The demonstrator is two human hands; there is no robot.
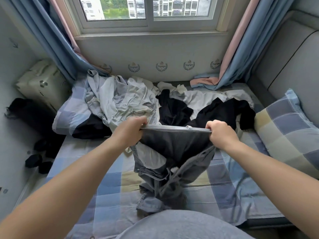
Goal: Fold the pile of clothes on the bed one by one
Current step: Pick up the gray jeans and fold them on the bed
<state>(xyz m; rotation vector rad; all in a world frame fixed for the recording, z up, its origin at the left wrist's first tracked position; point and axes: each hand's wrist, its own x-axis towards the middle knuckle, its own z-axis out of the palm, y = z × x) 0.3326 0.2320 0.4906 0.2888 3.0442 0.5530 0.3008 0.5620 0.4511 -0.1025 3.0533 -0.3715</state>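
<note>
Item: grey trousers (174, 145), denim-like, which you held up by the waistband over the near part of the bed (110, 187).
Left hand (131, 130): clenched round the left end of the waistband, with your fingers curled over its edge.
Right hand (221, 133): clenched likewise round the right end of the waistband.
Position against the hands: the waistband ran taut and nearly level between your two fists. The seat and legs hung below them, and the leg ends lay crumpled on the checked sheet just in front of your lap.
Handling, as judged: soft and limp, yet fairly weighty for cloth. The waistband and seams looked firmer than the rest. The fabric seemed neither slippery nor fragile, and the legs looked twisted enough to need shaking straight.
Where to take hold, as judged: the waistband ends, as you had them, gave the surest purchase. Laying leg on leg would likely call for a grip at the side seams or hems.
Pile of clothes (127, 100): it lay beyond your hands toward the window wall, with pale garments on the left and black garments (222, 112) on the right. You could not tell whether it touched the trousers.
Progress, as judged: early, since most of the pile lay unfolded.
</note>
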